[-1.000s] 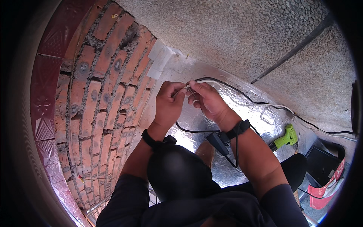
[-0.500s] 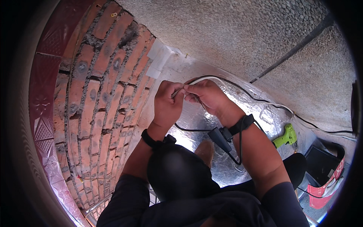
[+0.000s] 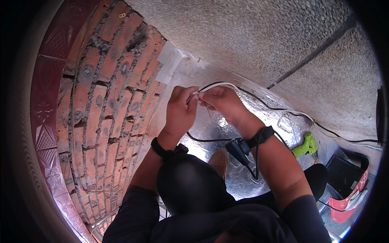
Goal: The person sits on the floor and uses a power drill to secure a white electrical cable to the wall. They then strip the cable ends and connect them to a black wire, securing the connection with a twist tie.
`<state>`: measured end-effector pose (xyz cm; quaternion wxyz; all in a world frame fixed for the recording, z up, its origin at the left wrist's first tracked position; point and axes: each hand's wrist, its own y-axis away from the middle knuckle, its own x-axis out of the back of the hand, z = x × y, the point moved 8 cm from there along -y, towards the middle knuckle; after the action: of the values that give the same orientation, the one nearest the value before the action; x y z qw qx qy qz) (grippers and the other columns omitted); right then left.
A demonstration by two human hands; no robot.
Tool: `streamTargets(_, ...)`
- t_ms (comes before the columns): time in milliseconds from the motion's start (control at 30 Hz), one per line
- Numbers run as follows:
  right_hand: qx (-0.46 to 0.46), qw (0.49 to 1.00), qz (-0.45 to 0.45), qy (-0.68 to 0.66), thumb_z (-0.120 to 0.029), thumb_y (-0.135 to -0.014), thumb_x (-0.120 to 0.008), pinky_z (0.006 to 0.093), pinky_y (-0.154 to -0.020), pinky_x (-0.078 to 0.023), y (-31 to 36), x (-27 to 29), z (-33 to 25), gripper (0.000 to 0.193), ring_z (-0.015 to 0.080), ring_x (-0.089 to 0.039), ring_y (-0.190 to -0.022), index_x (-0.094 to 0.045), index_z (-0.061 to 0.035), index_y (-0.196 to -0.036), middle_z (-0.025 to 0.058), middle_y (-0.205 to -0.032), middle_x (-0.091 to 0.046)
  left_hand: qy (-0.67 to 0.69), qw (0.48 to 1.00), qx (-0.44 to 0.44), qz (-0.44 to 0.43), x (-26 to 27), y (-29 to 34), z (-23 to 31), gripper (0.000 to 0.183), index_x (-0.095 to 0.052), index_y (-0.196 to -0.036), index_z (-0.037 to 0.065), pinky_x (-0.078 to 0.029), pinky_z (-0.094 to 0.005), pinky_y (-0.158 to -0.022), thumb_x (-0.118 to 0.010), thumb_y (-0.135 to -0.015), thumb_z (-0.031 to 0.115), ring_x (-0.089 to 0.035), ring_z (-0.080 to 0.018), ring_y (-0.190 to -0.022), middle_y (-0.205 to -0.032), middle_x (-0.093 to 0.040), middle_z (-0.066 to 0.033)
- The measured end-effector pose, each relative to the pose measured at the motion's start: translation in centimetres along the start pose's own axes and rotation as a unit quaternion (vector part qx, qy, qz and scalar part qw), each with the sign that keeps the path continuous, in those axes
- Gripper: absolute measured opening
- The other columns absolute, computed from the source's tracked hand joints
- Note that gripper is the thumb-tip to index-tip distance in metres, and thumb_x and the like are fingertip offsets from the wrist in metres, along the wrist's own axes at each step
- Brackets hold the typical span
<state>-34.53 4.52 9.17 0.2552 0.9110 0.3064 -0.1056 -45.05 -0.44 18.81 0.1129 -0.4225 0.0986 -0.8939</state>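
Observation:
Both my hands meet in front of me at a pair of cables. My left hand (image 3: 180,111) is closed, its thumb and forefinger pinching the end of the white cable (image 3: 229,84). Close beside it, my right hand (image 3: 225,104) has thumb and fingers bent together at the same cable end. A thin wire (image 3: 209,113) hangs below the right fingertips; its far end is hard to make out. The black cable (image 3: 256,96) passes behind the hands along the white one, and a black length (image 3: 206,140) shows again below them.
A bare brick wall (image 3: 97,97) rises on the left, a pebbled wall (image 3: 263,36) ahead. Shiny foil-like sheeting (image 3: 243,182) covers the floor. A green power tool (image 3: 306,145) lies at right, near an open black case (image 3: 344,174) and a red-and-white bag (image 3: 344,206).
My right fingers have shifted slightly at the cable end, and more white cable shows between the hands. The thin wire below them now points down and right. My left hand has barely moved.

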Motion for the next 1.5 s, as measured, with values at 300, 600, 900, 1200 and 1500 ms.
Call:
streamTargets(300,0.034,0.996,0.021,0.085,-0.016,-0.089,-0.065,0.0238,-0.059,-0.044,0.1,0.4,-0.1,0.018,0.0103,-0.056,-0.066,-0.060,-0.0005,-0.082,0.0061,-0.076,-0.065,-0.007,0.998,0.030,-0.051,-0.8,0.0,-0.2,0.019,-0.062,-0.105,0.005,-0.049,-0.0384,-0.072,-0.058,-0.087,0.007,-0.060,-0.0315,-0.083,-0.093,-0.057,-0.0141)
streamTargets(600,0.093,0.942,0.120,0.299,-0.022,-0.083,-0.068,0.0276,-0.060,-0.045,2.1,0.4,-3.7,0.025,0.0111,-0.055,-0.065,-0.062,0.0022,-0.082,0.0062,-0.072,-0.063,0.053,0.994,0.083,-0.053,-1.7,0.0,-1.7,0.018,-0.063,-0.103,0.003,-0.050,-0.0377,-0.076,-0.057,-0.088,0.008,-0.062,-0.0329,-0.088,-0.095,-0.062,-0.0168)
streamTargets(900,0.035,0.995,0.087,0.031,-0.011,-0.086,-0.067,0.0250,-0.066,-0.051,1.0,0.3,0.3,0.014,0.0119,-0.061,-0.071,-0.059,-0.0003,-0.082,0.0057,-0.077,-0.063,0.043,0.997,0.059,-0.011,-1.0,0.0,-0.6,0.012,-0.062,-0.097,0.001,-0.049,-0.0374,-0.072,-0.056,-0.088,0.006,-0.062,-0.0320,-0.082,-0.090,-0.061,-0.0153)
streamTargets(1200,-0.025,0.977,0.055,-0.204,-0.010,-0.089,-0.064,0.0296,-0.075,-0.056,2.4,-0.7,1.0,0.010,0.0144,-0.064,-0.076,-0.057,-0.0033,-0.093,0.0053,-0.084,-0.064,0.070,0.994,0.082,-0.023,-1.3,0.1,-0.9,0.013,-0.062,-0.098,0.001,-0.049,-0.0362,-0.072,-0.056,-0.088,0.006,-0.062,-0.0299,-0.082,-0.091,-0.061,-0.0146)
streamTargets(1500,-0.027,0.982,0.017,-0.189,-0.012,-0.091,-0.061,0.0284,-0.076,-0.055,2.8,-0.3,1.0,0.009,0.0132,-0.064,-0.079,-0.062,-0.0050,-0.096,0.0051,-0.089,-0.066,0.066,0.994,0.074,-0.040,-1.6,0.2,-1.0,0.015,-0.062,-0.102,0.001,-0.049,-0.0292,-0.073,-0.055,-0.090,0.006,-0.062,-0.0197,-0.081,-0.090,-0.064,-0.0121)
